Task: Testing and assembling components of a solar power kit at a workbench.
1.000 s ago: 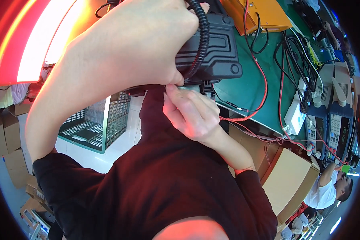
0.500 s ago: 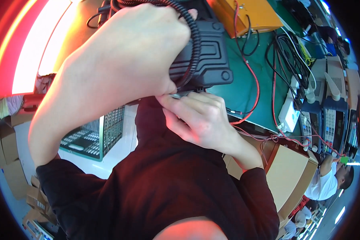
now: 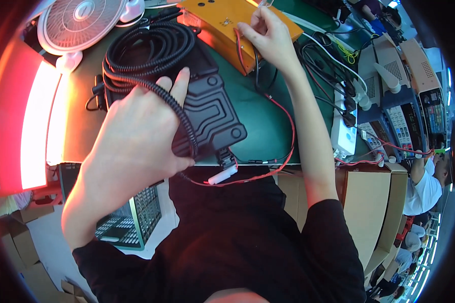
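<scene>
In the head view, read as a clock face about its centre, the person's left hand [image 3: 136, 129] lies at nine to ten o'clock against a flat, black plastic case with raised ridges [image 3: 210, 108], which sits on the green tabletop [image 3: 260, 136] just off centre toward eleven. Its index finger and thumb are spread wide, with a stretch of the black, ribbed, flexible tube [image 3: 182, 118] crossing between them; what the other fingers grip cannot be told. The tube's coils pile up toward eleven. The right hand [image 3: 273, 38] reaches to twelve or one o'clock, over an orange, box-shaped unit [image 3: 207, 20]; its thumb and index finger are bent with a narrow gap, and whether they hold anything cannot be told. Toward six, a small, white, cylindrical connector [image 3: 222, 175] hangs at the table's near edge. A red lead [image 3: 293, 135] curves past three to four. The step in hand seems to be steadying the case left-handed while the right works at the orange unit; the next move probably calls for keeping the coils settled and the lead slack.
</scene>
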